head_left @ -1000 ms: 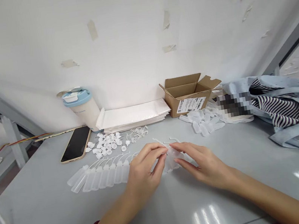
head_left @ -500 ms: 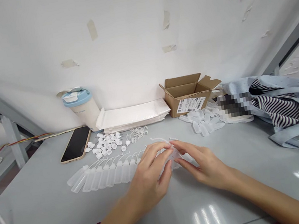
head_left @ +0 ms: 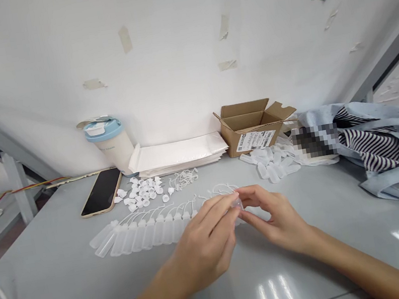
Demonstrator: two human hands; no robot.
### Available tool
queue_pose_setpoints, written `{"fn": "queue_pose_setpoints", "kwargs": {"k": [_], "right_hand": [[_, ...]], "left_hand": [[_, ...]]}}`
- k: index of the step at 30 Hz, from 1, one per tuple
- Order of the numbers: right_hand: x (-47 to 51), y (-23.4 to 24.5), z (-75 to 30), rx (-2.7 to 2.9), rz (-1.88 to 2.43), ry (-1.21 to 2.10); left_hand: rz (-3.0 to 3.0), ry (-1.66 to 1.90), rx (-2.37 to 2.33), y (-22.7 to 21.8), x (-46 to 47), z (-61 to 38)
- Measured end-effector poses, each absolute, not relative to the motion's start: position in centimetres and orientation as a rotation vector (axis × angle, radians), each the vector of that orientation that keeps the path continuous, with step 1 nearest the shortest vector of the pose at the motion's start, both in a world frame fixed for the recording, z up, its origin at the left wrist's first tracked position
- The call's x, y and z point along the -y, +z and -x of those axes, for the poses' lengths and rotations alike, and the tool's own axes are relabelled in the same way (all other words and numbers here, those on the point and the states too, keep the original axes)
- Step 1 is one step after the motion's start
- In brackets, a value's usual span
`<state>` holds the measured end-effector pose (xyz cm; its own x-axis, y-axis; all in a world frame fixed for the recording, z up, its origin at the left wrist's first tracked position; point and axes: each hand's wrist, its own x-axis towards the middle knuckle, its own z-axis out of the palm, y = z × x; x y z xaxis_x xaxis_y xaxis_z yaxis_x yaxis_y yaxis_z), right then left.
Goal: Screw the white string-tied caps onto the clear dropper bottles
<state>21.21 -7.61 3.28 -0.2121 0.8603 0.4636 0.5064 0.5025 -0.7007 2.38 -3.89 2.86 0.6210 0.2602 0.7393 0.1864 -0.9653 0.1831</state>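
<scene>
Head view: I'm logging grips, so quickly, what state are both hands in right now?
Left hand: fingers curled over a translucent piece; grip hidden, cannot be told.
Right hand: thumb and fingertips closed on the same piece, apparently holding it.

On my head feed, the left hand (head_left: 205,244) and right hand (head_left: 279,213) meet below centre, fingers (head_left: 226,199) against a mostly hidden clear tube (head_left: 237,204). I see a row of tubes (head_left: 143,235) left of them on the surface (head_left: 53,281), loose caps (head_left: 143,193) farther back, an open box (head_left: 254,135) right of centre.
</scene>
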Motion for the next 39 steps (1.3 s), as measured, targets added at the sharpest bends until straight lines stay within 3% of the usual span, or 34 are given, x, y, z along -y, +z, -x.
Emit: {"fn": "queue_pose_setpoints", "kwargs": {"k": [5,17,29,33,39], "right_hand": [[7.5,3.3,-21.3,1.714,1.151,0.667],[7.4,4.6,-21.3,1.373,1.196,1.139],[7.4,5.1,-21.5,1.3,1.108,1.468],[7.4,5.1,-21.6,1.417,1.112,1.413],[7.4,5.3,-21.8,1.684,1.242,1.07]], "left_hand": [[-2.961,1.207,-0.296,3.1,4.1,-2.3],[-2.575,1.282,-0.475,2.8,4.2,-2.3],[-2.589,1.134,-0.62,2.3,4.5,-2.5],[-2.613,1.187,-0.581,2.3,4.6,-2.7],[-2.667,1.172,-0.55,2.1,4.7,-2.6]]}}
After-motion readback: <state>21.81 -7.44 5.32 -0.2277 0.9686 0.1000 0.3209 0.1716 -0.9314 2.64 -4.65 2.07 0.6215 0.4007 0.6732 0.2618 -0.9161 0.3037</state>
